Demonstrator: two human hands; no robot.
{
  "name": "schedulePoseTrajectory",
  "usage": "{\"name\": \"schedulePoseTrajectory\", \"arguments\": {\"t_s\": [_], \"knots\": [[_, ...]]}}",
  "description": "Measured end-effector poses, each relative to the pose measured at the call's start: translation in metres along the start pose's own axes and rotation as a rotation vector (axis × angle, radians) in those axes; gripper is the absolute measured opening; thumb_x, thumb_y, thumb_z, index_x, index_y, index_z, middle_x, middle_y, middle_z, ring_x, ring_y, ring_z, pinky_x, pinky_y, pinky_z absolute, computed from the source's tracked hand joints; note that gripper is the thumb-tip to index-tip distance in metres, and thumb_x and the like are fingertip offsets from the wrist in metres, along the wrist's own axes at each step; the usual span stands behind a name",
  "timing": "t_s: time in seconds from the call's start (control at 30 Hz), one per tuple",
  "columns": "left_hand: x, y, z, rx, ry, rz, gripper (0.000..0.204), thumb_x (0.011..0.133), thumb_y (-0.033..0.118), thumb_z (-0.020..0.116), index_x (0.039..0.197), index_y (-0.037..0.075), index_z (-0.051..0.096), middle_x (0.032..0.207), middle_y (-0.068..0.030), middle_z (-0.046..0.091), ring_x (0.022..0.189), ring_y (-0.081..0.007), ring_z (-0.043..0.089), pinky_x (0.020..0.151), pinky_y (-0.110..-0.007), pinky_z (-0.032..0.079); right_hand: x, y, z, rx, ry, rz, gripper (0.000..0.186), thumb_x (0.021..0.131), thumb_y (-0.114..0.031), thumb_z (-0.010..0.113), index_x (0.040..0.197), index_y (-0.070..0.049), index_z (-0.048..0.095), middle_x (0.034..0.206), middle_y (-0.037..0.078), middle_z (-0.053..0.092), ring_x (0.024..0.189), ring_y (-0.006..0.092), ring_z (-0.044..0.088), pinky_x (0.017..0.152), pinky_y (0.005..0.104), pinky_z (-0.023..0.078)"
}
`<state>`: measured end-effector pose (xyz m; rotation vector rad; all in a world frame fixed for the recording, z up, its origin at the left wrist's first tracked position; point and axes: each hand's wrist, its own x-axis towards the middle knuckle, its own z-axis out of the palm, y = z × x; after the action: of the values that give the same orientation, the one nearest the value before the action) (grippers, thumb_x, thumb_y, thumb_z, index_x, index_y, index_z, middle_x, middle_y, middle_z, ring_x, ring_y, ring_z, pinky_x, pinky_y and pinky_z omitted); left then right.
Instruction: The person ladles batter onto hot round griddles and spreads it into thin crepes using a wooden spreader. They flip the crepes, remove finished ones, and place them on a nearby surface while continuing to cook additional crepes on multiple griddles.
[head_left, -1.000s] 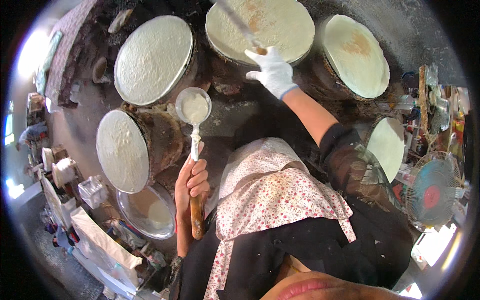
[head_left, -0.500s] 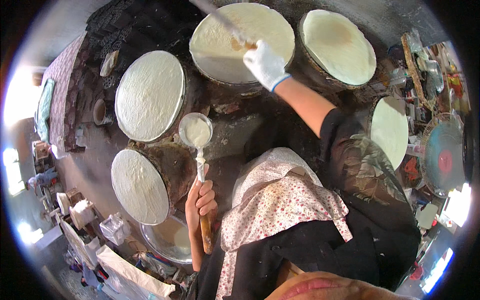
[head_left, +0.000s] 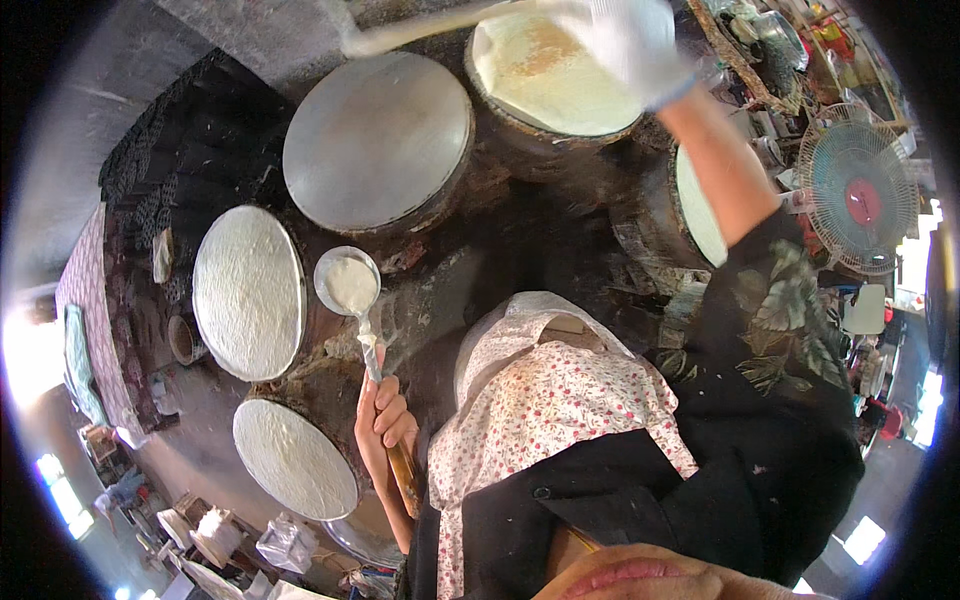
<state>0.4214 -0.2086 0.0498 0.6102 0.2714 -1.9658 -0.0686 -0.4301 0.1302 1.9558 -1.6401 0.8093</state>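
Observation:
My left hand [head_left: 388, 410] is wrapped round the wooden handle of a metal ladle [head_left: 352, 285], whose round bowl holds thick white batter. My right hand [head_left: 630, 45], in a white glove and smeared by motion, is over the upper right griddle and grips a long, thin, pale spatula [head_left: 430, 28] that points left. Beneath it lies a pale batter sheet [head_left: 540, 85], browned in places, its left edge uneven. To its left stands a bare round grey griddle [head_left: 380, 140]. White batter covers two more griddles, a left one [head_left: 250, 293] and a lower left one [head_left: 295, 460].
Part of another white-covered griddle [head_left: 700, 205] shows under my right forearm. A standing fan [head_left: 860, 190] is at the right, near cluttered shelves. Dark stacked blocks [head_left: 200, 150] stand at upper left. A metal basin [head_left: 365, 540] sits low behind my left forearm.
My right hand has moved right with the spatula. The upper middle griddle, white-covered before, now shows bare metal. The view has shifted; my left hand still holds the ladle.

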Motion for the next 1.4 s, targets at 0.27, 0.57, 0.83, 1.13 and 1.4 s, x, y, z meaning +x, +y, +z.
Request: {"name": "schedulePoseTrajectory", "arguments": {"t_s": [0.27,0.57,0.83,1.13,1.4], "knots": [[0.013,0.0,0.014,0.041,0.021,-0.104,0.047,0.118,0.014,0.033,0.162,-0.001,0.029,0.089,-0.0046,0.044,0.056,-0.0083,0.045,0.043,-0.025,0.041,-0.199,0.06,0.102,-0.159,-0.586,0.514,0.025,0.092,-0.02,0.07,0.113,-0.032,0.077,0.113,0.015,0.064,0.105,0.036,0.068,0.085,0.0477,0.057],[0.024,0.007,0.028,0.052,0.061,-0.2,0.047,0.118,0.016,0.033,0.162,0.0,0.029,0.09,-0.0048,0.045,0.055,-0.0064,0.044,0.044,-0.024,0.04,-0.199,0.103,0.126,-0.1,-0.307,0.661,0.023,0.096,-0.024,0.065,0.117,-0.025,0.074,0.108,0.014,0.066,0.101,0.036,0.069,0.084,0.0474,0.056],[0.023,0.004,0.044,0.208,0.137,-0.199,0.046,0.116,0.015,0.04,0.159,0.0,0.034,0.086,-0.001,0.042,0.054,-0.0022,0.04,0.041,-0.019,0.039,-0.195,0.133,0.117,0.264,-0.078,1.065,0.062,0.089,-0.036,0.072,0.143,-0.009,0.059,0.115,0.022,0.075,0.107,0.0403,0.072,0.095,0.0495,0.054],[0.011,-0.007,0.068,0.148,0.133,-0.17,0.046,0.118,0.015,0.035,0.161,0.0,0.031,0.088,-0.0035,0.045,0.054,-0.004,0.044,0.042,-0.021,0.042,-0.18,0.127,0.163,0.312,-0.229,1.22,0.06,0.083,-0.061,0.073,0.109,-0.008,0.08,0.094,0.02,0.077,0.086,0.0341,0.073,0.08,0.0432,0.054],[0.027,0.008,0.053,0.257,0.144,-0.19,0.047,0.115,0.013,0.043,0.159,-0.001,0.034,0.084,0.0006,0.042,0.052,0.001,0.036,0.039,-0.016,0.035,-0.097,0.071,0.094,0.407,0.145,1.033,0.013,0.087,-0.016,0.076,0.096,-0.007,0.079,0.081,0.009,0.073,0.072,0.0236,0.069,0.067,0.0363,0.051]]}}
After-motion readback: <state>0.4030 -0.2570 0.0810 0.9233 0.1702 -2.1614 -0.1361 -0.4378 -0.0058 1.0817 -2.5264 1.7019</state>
